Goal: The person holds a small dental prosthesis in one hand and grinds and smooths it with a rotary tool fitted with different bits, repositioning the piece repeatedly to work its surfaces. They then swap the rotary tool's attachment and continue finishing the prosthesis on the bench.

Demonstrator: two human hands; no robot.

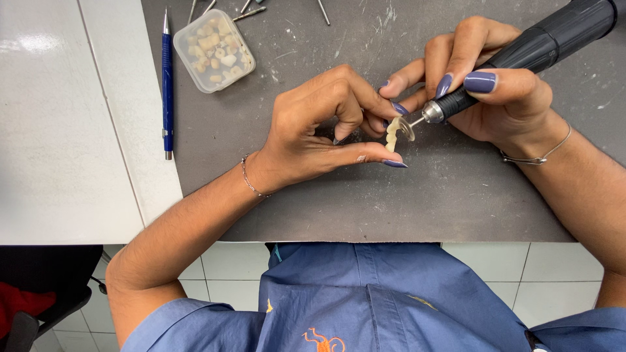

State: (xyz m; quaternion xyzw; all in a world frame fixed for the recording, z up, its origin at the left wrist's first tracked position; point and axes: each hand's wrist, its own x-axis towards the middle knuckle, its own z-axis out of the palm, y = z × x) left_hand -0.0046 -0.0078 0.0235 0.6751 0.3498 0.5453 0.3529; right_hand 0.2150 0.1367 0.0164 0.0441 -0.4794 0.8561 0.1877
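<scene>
At the far left of the grey worktop [417, 202], a blue pen [167, 81] lies along the mat's edge, and just right of it sits a small clear box [213, 49] of tooth-coloured pieces, lid on. Neither is in play.

Your left hand [313, 133] is closed in a pinch: thumb and fingertips clamp a small cream dental piece [391, 135], a short row of tooth shapes, held just above the worktop near the middle of the mat. Your right hand [486, 85] is wrapped around the black rotary handpiece [535, 49] like a pencil, its thin disc [407, 127] touching the right side of the piece.

By the look of it, you are in the trimming step, working the disc along or between the tooth shapes. Whether the disc is spinning cannot be told.

The next move calls for a light, steady touch: keep your hands braced against each other, let the disc's edge do the cutting, and keep your left thumb [372, 154], which lies just beside the disc, out of its path.
</scene>
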